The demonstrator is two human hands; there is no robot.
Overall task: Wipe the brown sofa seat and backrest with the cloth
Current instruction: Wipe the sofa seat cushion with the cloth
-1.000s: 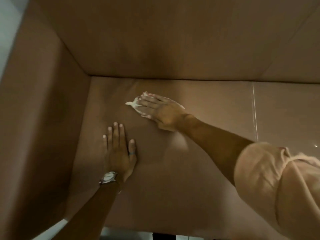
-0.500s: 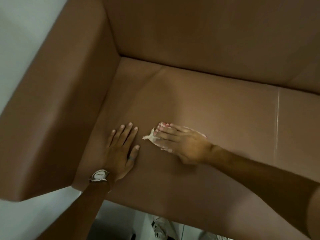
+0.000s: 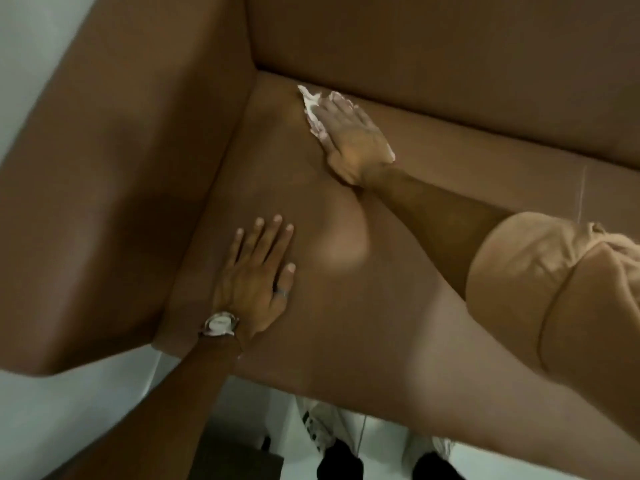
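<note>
— While we lean over the smooth brown leather sofa seat (image 3: pixel 346 306), where is our right hand (image 3: pixel 353 140)?
— Far across the cushion, close to the seam under the brown leather backrest (image 3: pixel 450 57). We have it spread flat, palm down, fingers together, pressing the crumpled white cloth (image 3: pixel 311 102) against the seat. Only the cloth's edges show, poking out past our fingertips on the far left and a sliver at the right of the palm.
— So we pin it rather than pinch it?
— As far as we can see, yes; what the palm hides we cannot tell.
— And our left hand (image 3: pixel 256 275)?
— Nearer us, flat on the seat beside the broad brown armrest (image 3: pixel 121 185) on the left, fingers splayed, holding nothing. We wear a silver ring (image 3: pixel 281 292) and a round pale-faced wristwatch (image 3: pixel 219 323) there.
— Our right arm?
— It crosses the seat from the right, in a peach short sleeve (image 3: pixel 540 285).
</note>
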